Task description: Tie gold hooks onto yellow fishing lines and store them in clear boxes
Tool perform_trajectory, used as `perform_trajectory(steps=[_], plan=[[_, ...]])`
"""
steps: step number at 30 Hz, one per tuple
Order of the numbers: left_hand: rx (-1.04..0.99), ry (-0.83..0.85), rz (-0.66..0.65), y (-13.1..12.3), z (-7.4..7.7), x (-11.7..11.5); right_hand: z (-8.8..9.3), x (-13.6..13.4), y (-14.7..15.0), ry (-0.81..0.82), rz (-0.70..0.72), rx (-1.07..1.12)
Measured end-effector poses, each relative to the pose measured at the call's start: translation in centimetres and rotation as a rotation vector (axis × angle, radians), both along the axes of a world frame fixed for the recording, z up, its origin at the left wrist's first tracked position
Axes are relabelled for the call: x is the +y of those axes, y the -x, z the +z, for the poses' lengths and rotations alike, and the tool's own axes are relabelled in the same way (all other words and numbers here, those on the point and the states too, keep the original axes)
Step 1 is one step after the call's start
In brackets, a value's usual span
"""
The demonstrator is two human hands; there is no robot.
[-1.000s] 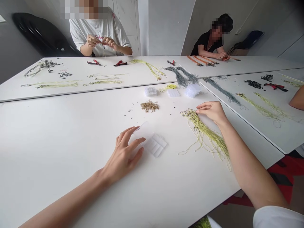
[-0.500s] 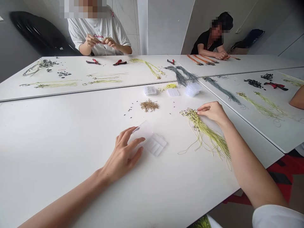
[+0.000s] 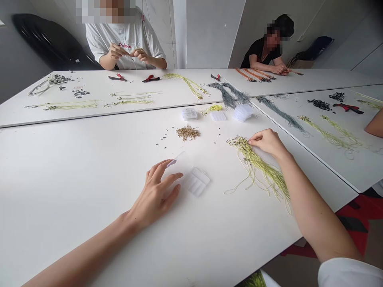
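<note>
My left hand (image 3: 157, 193) lies over a clear plastic lid (image 3: 180, 164), with its fingers curled on the lid's edge. The lid is joined to or overlaps a clear compartment box (image 3: 196, 181) on the white table (image 3: 66, 171). My right hand (image 3: 267, 142) is at the far end of a bundle of yellow-green beaded cords (image 3: 263, 173), its fingertips closed on the cords near their black-beaded ends. Farther ahead lie a small heap of brass hooks (image 3: 188, 132) and scattered black beads (image 3: 163, 138).
Several clear plastic boxes (image 3: 189, 114) stand ahead. Two co-workers (image 3: 124, 44) (image 3: 263, 54) sit across adjoining white tables holding or touching cords, with red-handled pliers (image 3: 117, 77), grey cords (image 3: 229, 95) and black beads around. The near right table edge (image 3: 323, 219) drops to a red-patterned floor.
The fingers of my right hand have curled slightly more over the beaded cord ends. My left hand and the clear box have not visibly moved.
</note>
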State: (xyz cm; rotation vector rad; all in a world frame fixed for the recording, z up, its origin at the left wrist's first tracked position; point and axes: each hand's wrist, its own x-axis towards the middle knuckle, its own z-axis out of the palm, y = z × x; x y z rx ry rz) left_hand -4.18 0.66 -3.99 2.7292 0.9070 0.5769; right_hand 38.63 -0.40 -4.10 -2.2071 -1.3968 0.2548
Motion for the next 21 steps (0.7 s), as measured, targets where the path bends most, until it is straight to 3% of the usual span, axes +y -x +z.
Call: perform_trajectory(steps=[9, 21], plan=[[0.004, 0.013, -0.003, 0.0, 0.1, -0.1, 0.5, 0.1, 0.5, -0.009, -0.018, -0.15], [-0.009, 0.02, -0.012, -0.1, 0.1, 0.0, -0.6, 0.7, 0.7, -0.111, -0.025, -0.057]])
